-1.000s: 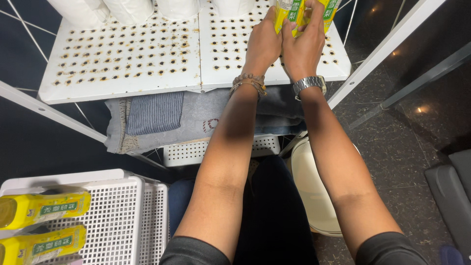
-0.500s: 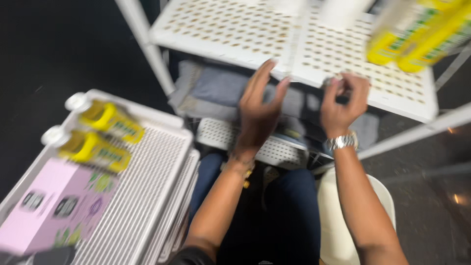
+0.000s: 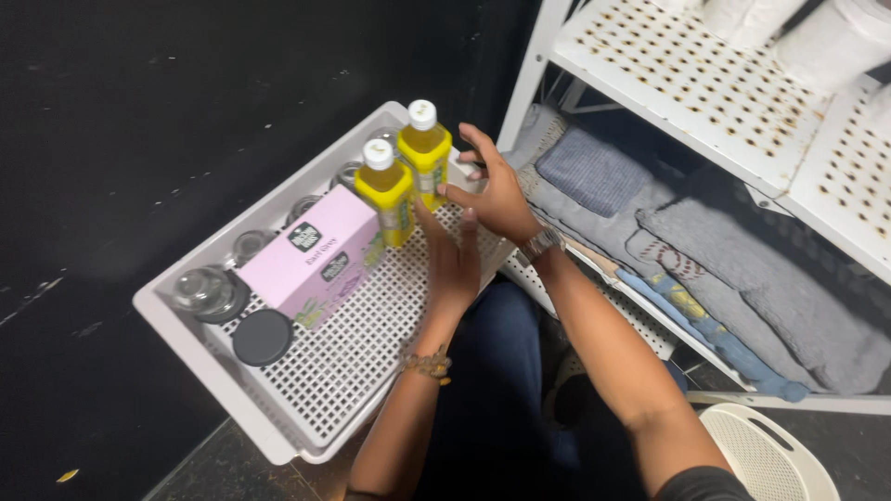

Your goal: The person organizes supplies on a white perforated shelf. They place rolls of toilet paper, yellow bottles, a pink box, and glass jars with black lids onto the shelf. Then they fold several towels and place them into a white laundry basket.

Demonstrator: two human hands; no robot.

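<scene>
Two yellow bottles with white caps stand upright in a white perforated basket (image 3: 334, 371) on my lap. My right hand (image 3: 492, 190), a watch on its wrist, curls thumb and fingers around the farther bottle (image 3: 425, 148). The fingertips of my left hand (image 3: 452, 264), a bracelet on its wrist, rest flat against the side of the nearer bottle (image 3: 385, 190). A pink box (image 3: 311, 250) lies beside the bottles.
Glass jars (image 3: 209, 292) and a black round lid (image 3: 263, 336) sit along the basket's left side. A white perforated shelf (image 3: 705, 83) stands to the right, with folded grey and blue cloths (image 3: 668, 241) below it. A cream basket (image 3: 770, 459) is on the floor.
My hands came down from the upper shelf, where they were on two yellow bottles, to the two bottles in the basket. The view swung left and down.
</scene>
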